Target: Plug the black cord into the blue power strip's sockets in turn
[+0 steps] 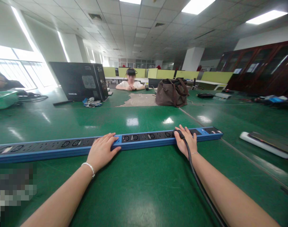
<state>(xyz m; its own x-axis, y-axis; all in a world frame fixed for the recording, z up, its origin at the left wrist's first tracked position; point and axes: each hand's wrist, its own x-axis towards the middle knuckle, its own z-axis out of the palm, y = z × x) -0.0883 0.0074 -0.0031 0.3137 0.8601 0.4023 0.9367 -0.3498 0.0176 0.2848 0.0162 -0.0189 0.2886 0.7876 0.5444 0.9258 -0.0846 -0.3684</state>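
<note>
A long blue power strip (pixel 144 144) with black sockets lies across the green table. My left hand (pixel 102 149) rests flat on it left of the middle, fingers stretched over the sockets, holding nothing. Toward the strip's right end, my right hand (pixel 187 142) lies over the sockets beside a black plug (pixel 179 133), which sits at a socket. The fingers are spread, and the thumb side touches the plug. From the plug, a black cable (pixel 198 179) runs down along my right forearm to the bottom edge.
A black computer case (pixel 81 81), gloves (pixel 92 102) and a brown bag (pixel 171 92) stand farther back on the green table (pixel 144 189). A white strip-shaped object (pixel 264 146) lies at right, a green basket (pixel 4 100) at left. A person (pixel 130 83) sits opposite; another is at far left.
</note>
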